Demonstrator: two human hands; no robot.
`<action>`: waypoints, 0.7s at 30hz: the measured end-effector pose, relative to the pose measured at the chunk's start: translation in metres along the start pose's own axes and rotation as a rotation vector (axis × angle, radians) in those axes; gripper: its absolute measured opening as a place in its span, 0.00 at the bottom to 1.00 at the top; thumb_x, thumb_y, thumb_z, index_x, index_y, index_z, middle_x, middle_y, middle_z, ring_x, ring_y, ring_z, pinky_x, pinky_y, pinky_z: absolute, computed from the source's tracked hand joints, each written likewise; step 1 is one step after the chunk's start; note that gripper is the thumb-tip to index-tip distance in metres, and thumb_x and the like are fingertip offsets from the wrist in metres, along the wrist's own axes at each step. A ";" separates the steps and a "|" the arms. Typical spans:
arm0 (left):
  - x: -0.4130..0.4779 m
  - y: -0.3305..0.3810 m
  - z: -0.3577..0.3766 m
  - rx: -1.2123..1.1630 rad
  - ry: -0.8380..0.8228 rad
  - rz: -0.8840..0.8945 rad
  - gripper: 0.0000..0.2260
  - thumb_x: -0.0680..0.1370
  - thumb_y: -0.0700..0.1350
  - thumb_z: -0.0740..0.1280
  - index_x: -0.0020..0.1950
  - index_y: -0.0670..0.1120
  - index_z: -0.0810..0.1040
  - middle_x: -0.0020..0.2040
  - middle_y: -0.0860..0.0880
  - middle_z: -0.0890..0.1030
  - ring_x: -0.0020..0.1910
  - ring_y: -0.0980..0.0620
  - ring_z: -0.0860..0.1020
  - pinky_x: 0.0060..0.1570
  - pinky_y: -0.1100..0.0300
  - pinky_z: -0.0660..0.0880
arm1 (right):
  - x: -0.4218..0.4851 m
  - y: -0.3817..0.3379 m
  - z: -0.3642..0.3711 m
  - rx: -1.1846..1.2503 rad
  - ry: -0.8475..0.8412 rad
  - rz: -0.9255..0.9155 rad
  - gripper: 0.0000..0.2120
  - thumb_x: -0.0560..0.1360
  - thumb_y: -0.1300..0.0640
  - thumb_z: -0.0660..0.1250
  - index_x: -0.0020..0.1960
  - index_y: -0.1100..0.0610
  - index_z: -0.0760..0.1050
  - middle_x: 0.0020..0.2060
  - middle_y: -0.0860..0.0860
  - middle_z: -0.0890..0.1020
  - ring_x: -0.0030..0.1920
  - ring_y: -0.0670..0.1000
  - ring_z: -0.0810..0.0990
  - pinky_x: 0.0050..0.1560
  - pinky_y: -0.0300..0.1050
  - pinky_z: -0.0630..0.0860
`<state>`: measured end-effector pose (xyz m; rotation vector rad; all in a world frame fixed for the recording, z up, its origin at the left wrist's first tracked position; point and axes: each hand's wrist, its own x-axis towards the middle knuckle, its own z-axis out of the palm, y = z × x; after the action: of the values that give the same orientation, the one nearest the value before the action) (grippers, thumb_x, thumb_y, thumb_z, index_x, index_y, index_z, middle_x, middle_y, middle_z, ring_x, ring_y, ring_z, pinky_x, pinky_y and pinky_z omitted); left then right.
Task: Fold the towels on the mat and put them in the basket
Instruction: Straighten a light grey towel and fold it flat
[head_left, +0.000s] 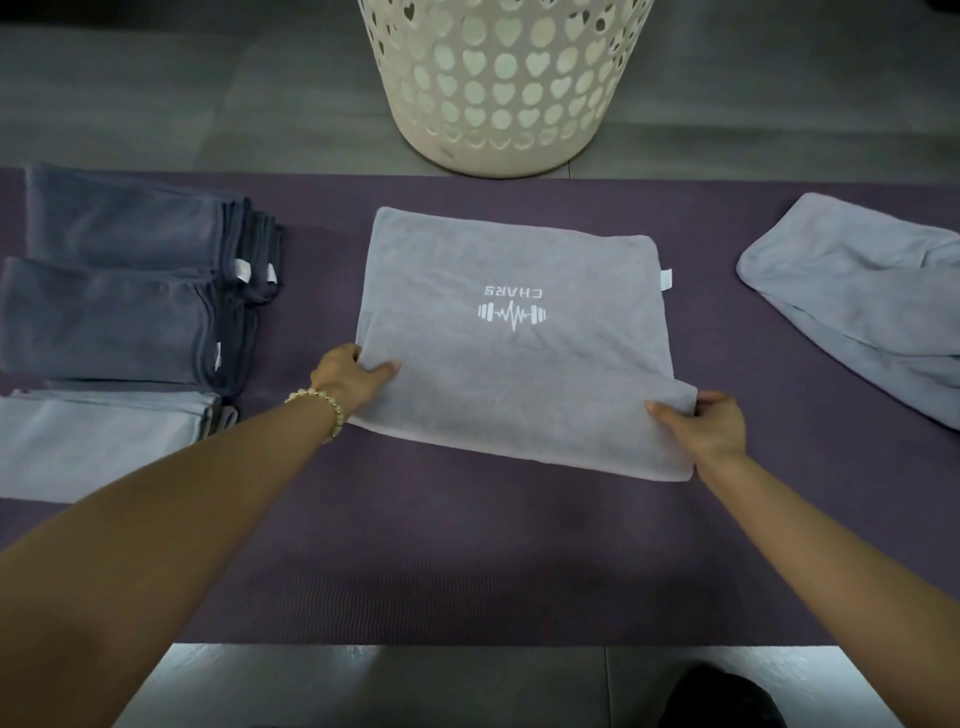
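Left hand (348, 379) and right hand (711, 426) fingers (387, 368) pinch towel (514, 353) near corners; carry both evenly toward 12 o'clock edge, align corners, then flatten crease.

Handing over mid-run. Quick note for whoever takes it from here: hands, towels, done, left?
Hands: left hand pinches the near left corner of the logo towel, right hand its near right corner.
Things: that towel lies mid mat, logo up. The folded towels are stacked at the mat's left end; a loose towel lies rumpled at its right end. The basket stands beyond the mat, inside not visible.
Done: left stacks look folded.
Left: fold the logo towel and the loose towel, then put all in the basket.
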<state>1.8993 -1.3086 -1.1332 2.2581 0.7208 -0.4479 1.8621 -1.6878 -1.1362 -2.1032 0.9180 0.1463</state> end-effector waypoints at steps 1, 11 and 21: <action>0.000 -0.001 -0.003 -0.034 -0.020 0.014 0.18 0.73 0.54 0.71 0.55 0.43 0.77 0.59 0.44 0.77 0.59 0.43 0.75 0.60 0.53 0.72 | -0.001 0.001 -0.002 -0.013 -0.022 0.003 0.28 0.65 0.54 0.78 0.59 0.64 0.73 0.54 0.56 0.79 0.56 0.57 0.78 0.53 0.48 0.75; -0.016 -0.007 -0.018 -0.096 -0.154 0.069 0.18 0.73 0.52 0.72 0.55 0.45 0.70 0.51 0.50 0.75 0.51 0.51 0.74 0.44 0.62 0.71 | -0.022 -0.020 0.000 0.073 -0.271 0.122 0.22 0.67 0.52 0.77 0.56 0.60 0.75 0.50 0.52 0.78 0.51 0.54 0.77 0.49 0.44 0.72; -0.040 -0.023 -0.051 -0.315 -0.494 -0.042 0.26 0.62 0.60 0.75 0.55 0.49 0.80 0.46 0.55 0.84 0.45 0.59 0.81 0.44 0.67 0.77 | -0.032 -0.004 -0.033 0.188 -0.449 0.065 0.20 0.67 0.48 0.75 0.54 0.57 0.78 0.46 0.49 0.83 0.45 0.48 0.81 0.42 0.41 0.75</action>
<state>1.8596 -1.2726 -1.0900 1.7425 0.5352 -0.8147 1.8350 -1.6916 -1.0992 -1.7660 0.6966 0.5229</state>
